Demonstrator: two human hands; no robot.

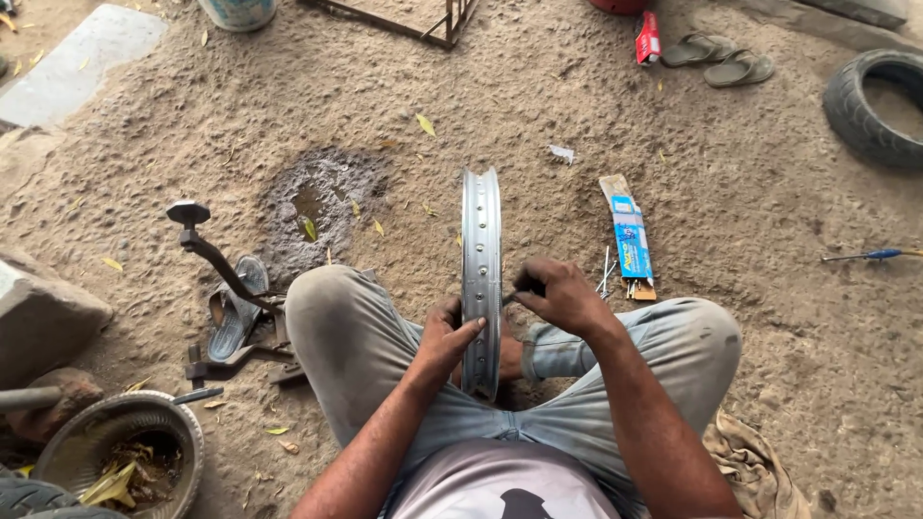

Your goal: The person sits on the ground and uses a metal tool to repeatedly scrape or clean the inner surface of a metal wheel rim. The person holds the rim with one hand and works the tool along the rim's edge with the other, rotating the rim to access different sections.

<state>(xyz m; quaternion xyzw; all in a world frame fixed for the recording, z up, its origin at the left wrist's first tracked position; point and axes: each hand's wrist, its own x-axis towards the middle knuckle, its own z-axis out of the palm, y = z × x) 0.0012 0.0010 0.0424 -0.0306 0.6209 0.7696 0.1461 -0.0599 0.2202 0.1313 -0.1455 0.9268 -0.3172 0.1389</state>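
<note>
A bare metal wheel rim stands upright on edge between the knees of a person sitting cross-legged on the sandy ground, its lower part tucked down between the grey trouser legs. The left hand is clasped on the rim's left side, thumb laid across the outer band, so its grip is grasping the rim. The right hand sits just beside the rim's right edge with fingers pinched together at it; the grip is clenched on something small and dark that I cannot make out.

Near the right knee lies a blue and yellow cardboard packet, with a few thin metal spokes beside it. Further right, a blue-handled screwdriver lies on the ground, and a black tyre rests at the far right edge. A pair of sandals is at the top. To the left, a dark metal bracket stands over another sandal, and a battered metal bowl of leaves sits in the lower left corner. A crumpled cloth lies by the right thigh.
</note>
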